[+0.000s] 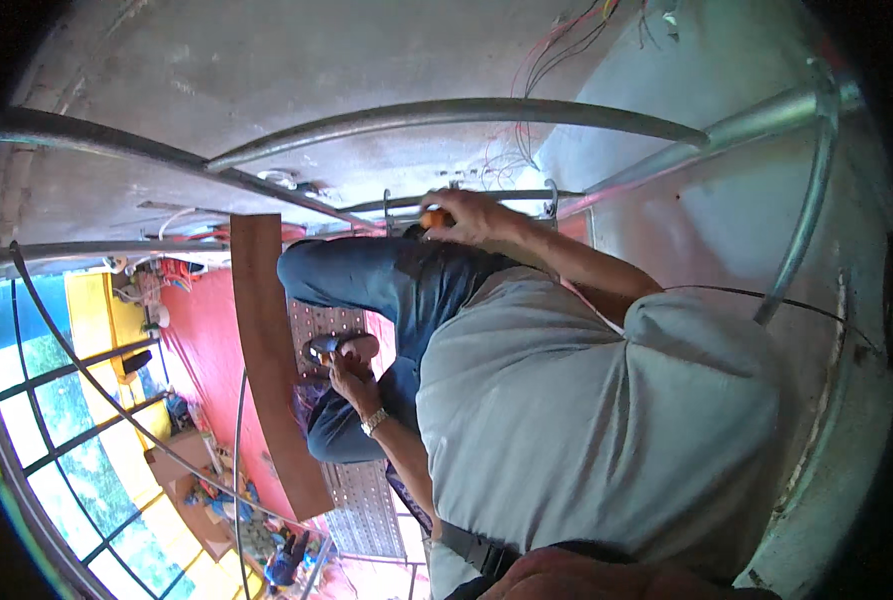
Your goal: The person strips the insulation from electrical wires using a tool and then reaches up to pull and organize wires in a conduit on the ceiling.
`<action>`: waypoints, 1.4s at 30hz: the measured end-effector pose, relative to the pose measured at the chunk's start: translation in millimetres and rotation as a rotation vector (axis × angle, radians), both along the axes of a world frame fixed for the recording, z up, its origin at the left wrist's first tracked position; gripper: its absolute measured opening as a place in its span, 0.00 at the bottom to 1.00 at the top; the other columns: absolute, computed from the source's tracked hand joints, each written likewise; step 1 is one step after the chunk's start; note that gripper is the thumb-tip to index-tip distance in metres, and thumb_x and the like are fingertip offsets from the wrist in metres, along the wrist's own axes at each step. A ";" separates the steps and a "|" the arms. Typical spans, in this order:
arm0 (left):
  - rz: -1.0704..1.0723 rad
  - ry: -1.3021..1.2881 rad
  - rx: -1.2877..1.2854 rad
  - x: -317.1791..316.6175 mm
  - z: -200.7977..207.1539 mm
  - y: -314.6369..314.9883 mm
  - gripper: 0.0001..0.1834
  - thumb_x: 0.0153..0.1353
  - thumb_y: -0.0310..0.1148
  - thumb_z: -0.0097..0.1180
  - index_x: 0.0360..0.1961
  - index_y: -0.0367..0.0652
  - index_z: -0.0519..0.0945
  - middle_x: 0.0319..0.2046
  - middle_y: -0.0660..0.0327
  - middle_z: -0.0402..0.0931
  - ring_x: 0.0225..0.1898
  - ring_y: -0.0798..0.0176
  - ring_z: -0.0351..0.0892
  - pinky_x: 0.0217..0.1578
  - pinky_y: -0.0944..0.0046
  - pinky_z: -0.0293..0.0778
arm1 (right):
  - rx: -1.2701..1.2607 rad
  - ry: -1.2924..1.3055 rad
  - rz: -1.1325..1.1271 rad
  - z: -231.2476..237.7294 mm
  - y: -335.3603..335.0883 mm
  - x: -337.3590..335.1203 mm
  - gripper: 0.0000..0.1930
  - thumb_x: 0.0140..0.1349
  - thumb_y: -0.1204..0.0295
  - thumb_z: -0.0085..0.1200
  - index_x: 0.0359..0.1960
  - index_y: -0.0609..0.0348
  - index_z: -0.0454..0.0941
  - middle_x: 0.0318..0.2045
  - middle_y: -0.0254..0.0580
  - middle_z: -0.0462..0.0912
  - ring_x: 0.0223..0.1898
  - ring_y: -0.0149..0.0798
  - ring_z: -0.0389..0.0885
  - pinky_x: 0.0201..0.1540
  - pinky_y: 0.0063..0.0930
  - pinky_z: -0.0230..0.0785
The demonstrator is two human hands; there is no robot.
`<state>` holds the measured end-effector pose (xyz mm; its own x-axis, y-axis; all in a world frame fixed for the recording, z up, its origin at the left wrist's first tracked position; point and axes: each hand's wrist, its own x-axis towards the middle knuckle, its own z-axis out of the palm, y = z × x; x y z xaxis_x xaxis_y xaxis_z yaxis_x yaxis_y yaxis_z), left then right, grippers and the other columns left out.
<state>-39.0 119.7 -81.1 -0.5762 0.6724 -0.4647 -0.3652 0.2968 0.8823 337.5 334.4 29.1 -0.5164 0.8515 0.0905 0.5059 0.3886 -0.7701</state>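
Observation:
My right hand (471, 216) is closed around an orange-and-black object (434, 219) above my raised knee, close to a metal bar and the grey wall. What kind of object it is does not show clearly. Lower and to the left, my left hand (352, 382), with a watch (374, 421) on its wrist, is held between my knees. Its fingers are pinched together, and a small orange bit shows at their tips; the rest is hidden. Just beyond it is a dark shoe (318, 347) on a perforated metal plank (366, 510).
Metal scaffold tubes (466, 112) cross in front and at both sides. A long brown board (261, 350) stands along the plank's edge. Loose wires (556, 60) hang from the grey wall. Far below lie a red floor (201, 320), cardboard boxes (181, 470) and a person (284, 560).

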 end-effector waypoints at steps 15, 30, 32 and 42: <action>0.015 -0.189 -0.058 2.9 -7.8 1.0 0.12 0.68 0.38 0.54 0.33 0.41 0.79 0.27 0.62 0.76 0.26 0.67 0.76 0.27 0.69 0.71 | 0.167 -0.523 -0.020 -102.9 -93.6 102.5 0.28 0.58 0.59 0.63 0.59 0.51 0.73 0.48 0.53 0.76 0.50 0.54 0.76 0.50 0.50 0.73; 0.183 -0.222 -0.141 -0.1 -10.9 1.3 0.12 0.70 0.41 0.54 0.39 0.42 0.78 0.30 0.64 0.76 0.29 0.67 0.75 0.29 0.67 0.72 | -0.022 -0.075 -0.192 -37.9 -11.7 89.7 0.11 0.68 0.71 0.52 0.49 0.60 0.77 0.40 0.50 0.80 0.43 0.49 0.80 0.50 0.39 0.72; 0.229 -0.145 -0.217 14.9 12.2 12.3 0.13 0.70 0.41 0.54 0.37 0.42 0.77 0.29 0.64 0.76 0.28 0.68 0.75 0.28 0.68 0.71 | -0.134 -0.112 -0.018 18.4 4.2 67.6 0.12 0.70 0.68 0.52 0.49 0.60 0.79 0.43 0.50 0.81 0.46 0.47 0.81 0.51 0.38 0.72; -0.019 0.208 -0.143 -11.2 -37.2 -13.4 0.16 0.69 0.43 0.56 0.32 0.40 0.77 0.25 0.62 0.75 0.24 0.68 0.74 0.25 0.69 0.70 | -0.197 0.175 0.520 232.5 40.7 12.6 0.16 0.69 0.66 0.56 0.52 0.64 0.77 0.38 0.46 0.83 0.36 0.41 0.83 0.39 0.33 0.75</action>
